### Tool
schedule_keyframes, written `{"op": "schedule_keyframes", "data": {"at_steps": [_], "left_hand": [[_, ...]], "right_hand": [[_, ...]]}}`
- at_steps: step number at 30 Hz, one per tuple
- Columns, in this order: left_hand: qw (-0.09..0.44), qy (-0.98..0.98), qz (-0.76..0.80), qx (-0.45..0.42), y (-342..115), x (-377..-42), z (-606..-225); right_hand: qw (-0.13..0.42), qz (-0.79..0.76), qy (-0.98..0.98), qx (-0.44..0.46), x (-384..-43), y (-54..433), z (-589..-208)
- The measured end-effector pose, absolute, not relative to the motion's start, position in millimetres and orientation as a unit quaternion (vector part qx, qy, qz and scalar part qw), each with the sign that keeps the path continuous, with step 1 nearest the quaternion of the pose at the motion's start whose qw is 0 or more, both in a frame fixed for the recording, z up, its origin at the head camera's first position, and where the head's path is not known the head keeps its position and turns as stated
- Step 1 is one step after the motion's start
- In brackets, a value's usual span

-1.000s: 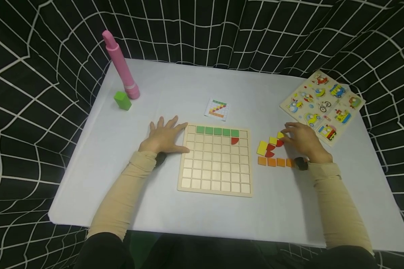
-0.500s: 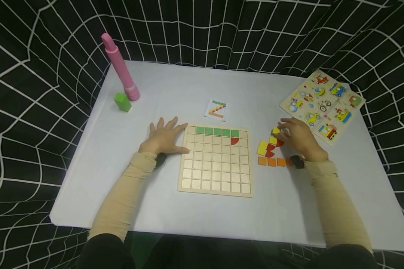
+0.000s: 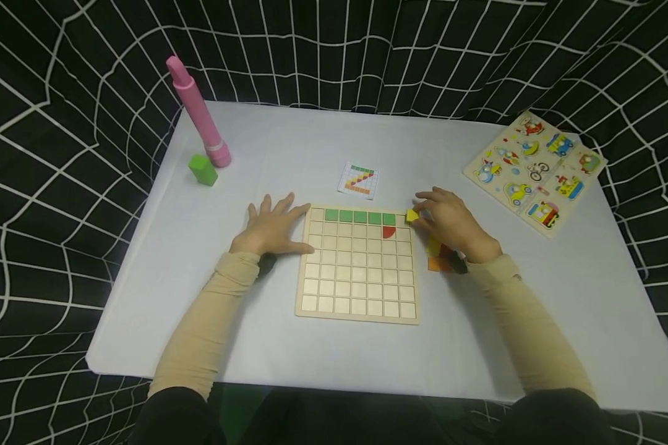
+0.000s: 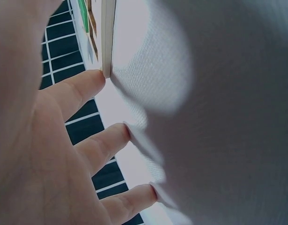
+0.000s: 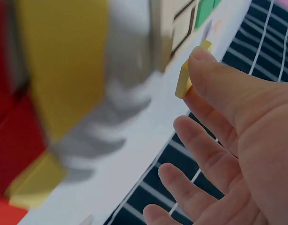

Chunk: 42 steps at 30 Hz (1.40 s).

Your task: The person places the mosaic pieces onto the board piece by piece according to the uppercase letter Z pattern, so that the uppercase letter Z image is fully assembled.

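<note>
A wooden grid board [image 3: 342, 290] lies mid-table, with green square tiles [image 3: 360, 217] along its top row and a red quarter-circle tile [image 3: 388, 232] just below the last of them. My left hand [image 3: 269, 228] rests spread at the board's left edge, thumb and index fingertip at the rim. Between thumb and index finger, my right hand [image 3: 451, 224] pinches a yellow square tile [image 3: 412, 216] by the board's upper right edge; the right wrist view shows the tile [image 5: 183, 80] tilted on edge. Yellow tiles [image 3: 433, 246] and orange tiles [image 3: 437, 264] lie partly hidden beneath that hand.
A small pattern card [image 3: 359, 180] lies beyond the board. At the back right is a wooden picture puzzle [image 3: 534, 173]. A pink baton-like object [image 3: 200, 114] and a green block [image 3: 203, 170] stand at the back left. Netting over dark cloth [image 3: 345, 55] surrounds the table.
My right hand has picked up a yellow square tile from the loose pieces and carried it left to the board's upper right edge. The left hand stays in place.
</note>
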<state>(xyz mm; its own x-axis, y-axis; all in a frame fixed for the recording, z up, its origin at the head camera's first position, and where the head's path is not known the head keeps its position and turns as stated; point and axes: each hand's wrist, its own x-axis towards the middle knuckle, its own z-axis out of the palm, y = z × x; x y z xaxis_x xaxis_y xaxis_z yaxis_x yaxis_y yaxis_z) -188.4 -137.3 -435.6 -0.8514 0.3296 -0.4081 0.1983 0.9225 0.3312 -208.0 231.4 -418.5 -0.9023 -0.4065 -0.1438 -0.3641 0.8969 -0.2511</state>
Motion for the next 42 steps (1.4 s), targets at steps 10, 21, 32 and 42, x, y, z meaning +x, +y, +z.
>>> {"op": "schedule_keyframes", "data": {"at_steps": [10, 21, 32, 42], "left_hand": [[0.233, 0.952, 0.138, 0.140, -136, -189, -436], [0.235, 0.952, 0.137, 0.141, -137, -189, -435], [0.234, 0.951, 0.145, 0.141, -138, -189, -435], [0.236, 0.951, 0.144, 0.137, -138, -188, -436]], "right_hand": [[0.096, -0.106, 0.953, -0.266, -200, 196, -422], [0.096, -0.107, 0.945, -0.294, -197, 175, -427], [0.062, -0.130, 0.942, -0.304, -195, 179, -433], [0.060, -0.130, 0.965, -0.221, -197, 226, -421]]}}
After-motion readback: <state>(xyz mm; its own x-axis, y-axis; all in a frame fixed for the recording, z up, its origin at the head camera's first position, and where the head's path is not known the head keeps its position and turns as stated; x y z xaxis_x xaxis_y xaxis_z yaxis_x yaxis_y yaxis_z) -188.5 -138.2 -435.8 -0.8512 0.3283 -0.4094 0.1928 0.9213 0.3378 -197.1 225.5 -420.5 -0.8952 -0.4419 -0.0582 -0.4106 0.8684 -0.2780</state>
